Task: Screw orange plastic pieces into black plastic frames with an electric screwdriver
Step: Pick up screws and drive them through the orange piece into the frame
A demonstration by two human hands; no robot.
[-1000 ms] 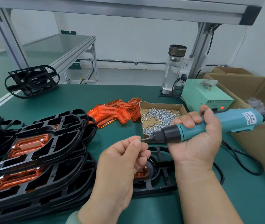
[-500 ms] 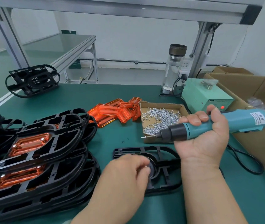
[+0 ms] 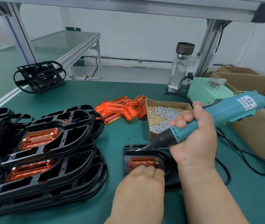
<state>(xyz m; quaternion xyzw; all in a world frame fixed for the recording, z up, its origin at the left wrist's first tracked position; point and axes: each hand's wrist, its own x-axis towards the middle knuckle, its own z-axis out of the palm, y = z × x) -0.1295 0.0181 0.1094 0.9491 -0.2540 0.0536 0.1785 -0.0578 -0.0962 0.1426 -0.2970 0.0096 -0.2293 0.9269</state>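
- Change, tool: the electric screwdriver [image 3: 225, 113], level above the box of screws [image 3: 161, 113] half a second ago, now tilts down toward the lower left. Its bit carries a screw [image 3: 138, 149], which hangs just above the far edge of the black frame [image 3: 127, 159], right of centre and low in the frame.
- Change, support hand: the left hand [image 3: 143, 180], which was pinching the screw onto the bit one second ago, now sits at the near edge of the orange piece [image 3: 144, 162]. That piece, hidden under the hand before, now shows seated in the black frame.
- Meaning: loading appears finished and the driving step is about to begin. One screw head already shows at the orange piece's right corner, so this is probably the second fastener for this piece. The tip is not yet on a hole.
- Grip, right: the right hand [image 3: 193, 135] wraps fully around the screwdriver's teal barrel, thumb on top, with no gap visible.
- Grip, left: the fingers are curled tight against the orange piece's near edge. The fingertips are hidden under the knuckles, so the grip seems to be steadying the piece rather than lifting it.
- Context: the loose orange pieces [image 3: 122, 109] lie at centre and the stack of finished frames [image 3: 39, 151] at left, all on the green surface [image 3: 96, 94].
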